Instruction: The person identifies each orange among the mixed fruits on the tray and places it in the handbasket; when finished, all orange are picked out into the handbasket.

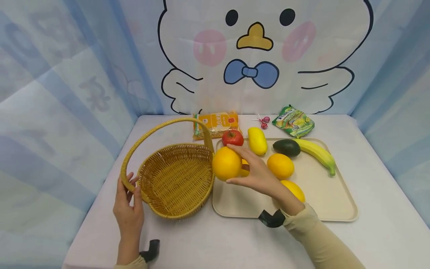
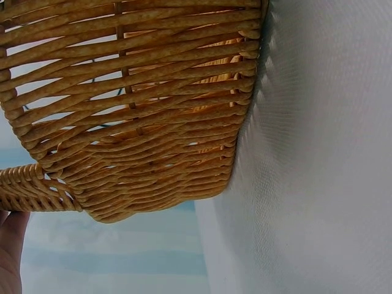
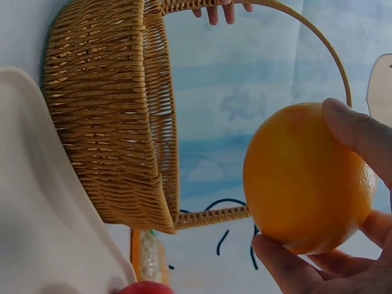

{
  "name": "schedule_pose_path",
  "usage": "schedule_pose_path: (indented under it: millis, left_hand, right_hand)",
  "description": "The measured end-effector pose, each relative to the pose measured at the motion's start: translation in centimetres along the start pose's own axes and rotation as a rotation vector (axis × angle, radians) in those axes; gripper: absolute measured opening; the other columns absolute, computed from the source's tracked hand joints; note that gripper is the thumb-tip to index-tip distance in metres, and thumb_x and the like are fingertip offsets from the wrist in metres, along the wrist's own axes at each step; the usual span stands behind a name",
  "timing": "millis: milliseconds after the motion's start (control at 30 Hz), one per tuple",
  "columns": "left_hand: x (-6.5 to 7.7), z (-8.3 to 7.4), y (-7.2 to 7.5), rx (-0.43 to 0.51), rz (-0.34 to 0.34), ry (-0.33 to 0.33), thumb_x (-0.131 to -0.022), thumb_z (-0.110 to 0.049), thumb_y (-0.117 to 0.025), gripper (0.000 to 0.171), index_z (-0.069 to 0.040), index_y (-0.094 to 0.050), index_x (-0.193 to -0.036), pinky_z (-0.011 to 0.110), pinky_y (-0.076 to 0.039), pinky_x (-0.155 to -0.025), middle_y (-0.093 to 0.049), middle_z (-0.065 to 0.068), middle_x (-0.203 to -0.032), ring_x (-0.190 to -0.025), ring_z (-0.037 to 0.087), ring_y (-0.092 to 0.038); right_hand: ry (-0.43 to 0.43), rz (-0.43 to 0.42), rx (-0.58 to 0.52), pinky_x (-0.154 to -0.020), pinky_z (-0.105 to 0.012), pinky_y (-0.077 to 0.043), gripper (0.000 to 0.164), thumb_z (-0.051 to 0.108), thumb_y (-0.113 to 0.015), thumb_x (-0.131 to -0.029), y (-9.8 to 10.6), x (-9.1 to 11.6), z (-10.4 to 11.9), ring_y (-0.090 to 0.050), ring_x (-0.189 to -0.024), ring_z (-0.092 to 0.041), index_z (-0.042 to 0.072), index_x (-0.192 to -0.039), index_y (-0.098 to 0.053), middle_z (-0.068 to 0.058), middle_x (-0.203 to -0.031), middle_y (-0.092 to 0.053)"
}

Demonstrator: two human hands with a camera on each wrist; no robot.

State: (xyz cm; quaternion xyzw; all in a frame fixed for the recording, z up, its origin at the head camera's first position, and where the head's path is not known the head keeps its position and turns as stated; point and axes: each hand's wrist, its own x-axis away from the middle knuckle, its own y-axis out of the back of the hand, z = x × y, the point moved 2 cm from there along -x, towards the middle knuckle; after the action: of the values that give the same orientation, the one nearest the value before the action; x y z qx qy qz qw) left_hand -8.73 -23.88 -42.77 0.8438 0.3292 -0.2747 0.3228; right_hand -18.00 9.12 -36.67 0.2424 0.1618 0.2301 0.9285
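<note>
My right hand (image 1: 262, 177) holds an orange (image 1: 227, 163) between thumb and fingers, just right of the wicker basket's rim. In the right wrist view the same orange (image 3: 309, 177) appears close up, raised above the tray. The wicker basket (image 1: 178, 183) stands on the table with its tall arched handle up, and nothing shows inside it. Low on the handle's left side, my left hand (image 1: 129, 213) grips it with thumb and fingers. The left wrist view shows the basket's woven side (image 2: 135, 116) and only part of that hand (image 2: 11, 251).
A beige tray (image 1: 329, 198) carries a red apple-like fruit (image 1: 232, 138), a yellow mango (image 1: 257, 141), a dark green avocado (image 1: 286, 148), a banana (image 1: 317, 153) and several orange-yellow fruits (image 1: 280, 166). Behind lie an orange grain packet (image 1: 218, 123), lollipops (image 1: 264, 122) and a green bag (image 1: 294, 121).
</note>
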Motion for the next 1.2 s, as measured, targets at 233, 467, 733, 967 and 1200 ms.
schedule_pose_path:
  millis: [233, 467, 733, 967, 1200]
  left_hand:
    - [0.0, 0.0, 0.0, 0.008, 0.0, -0.023, -0.086, 0.006, -0.061, 0.066, -0.011, -0.036, -0.145, 0.001, -0.036, -0.098, -0.058, 0.014, -0.131, -0.118, -0.014, -0.046]
    - [0.0, -0.3, 0.1, 0.018, 0.001, -0.041, -0.086, 0.007, -0.06, 0.066, -0.009, -0.035, -0.145, 0.002, -0.036, -0.099, -0.057, 0.016, -0.13, -0.118, -0.012, -0.048]
    - [0.1, -0.4, 0.2, 0.005, 0.004, -0.044, -0.086, 0.007, -0.06, 0.067, -0.009, -0.034, -0.146, 0.001, -0.036, -0.098, -0.058, 0.016, -0.129, -0.118, -0.011, -0.049]
    - [0.1, -0.3, 0.2, 0.005, 0.008, -0.023, -0.086, 0.006, -0.06, 0.067, -0.012, -0.035, -0.146, 0.001, -0.036, -0.098, -0.058, 0.014, -0.13, -0.117, -0.008, -0.051]
    - [0.0, -0.3, 0.2, 0.004, 0.008, -0.036, -0.085, 0.008, -0.061, 0.068, -0.01, -0.035, -0.146, 0.001, -0.036, -0.097, -0.058, 0.015, -0.129, -0.117, -0.011, -0.049]
  right_hand:
    - [0.01, 0.026, -0.021, -0.099, -0.045, -0.05, 0.085, 0.031, -0.081, -0.072, -0.5, -0.7, 0.4, -0.044, -0.126, -0.024, 0.035, -0.143, -0.034, 0.002, -0.147, -0.036]
    - [0.02, 0.062, -0.001, -0.098, -0.043, -0.052, 0.087, 0.03, -0.081, -0.073, -1.4, -1.4, 0.7, -0.044, -0.129, -0.024, 0.026, -0.145, -0.033, 0.002, -0.151, -0.034]
    - [0.031, 0.095, -0.017, -0.098, -0.042, -0.052, 0.087, 0.03, -0.081, -0.073, -2.3, -1.9, 1.4, -0.043, -0.129, -0.022, 0.029, -0.146, -0.032, 0.003, -0.148, -0.036]
    - [0.049, 0.125, -0.033, -0.098, -0.044, -0.052, 0.088, 0.031, -0.081, -0.073, -2.8, -2.4, 1.9, -0.044, -0.129, -0.022, 0.029, -0.146, -0.032, 0.003, -0.148, -0.036]
    - [0.057, 0.14, -0.018, -0.097, -0.042, -0.052, 0.087, 0.032, -0.081, -0.072, -3.1, -2.9, 2.4, -0.043, -0.128, -0.02, 0.038, -0.144, -0.031, 0.005, -0.146, -0.038]
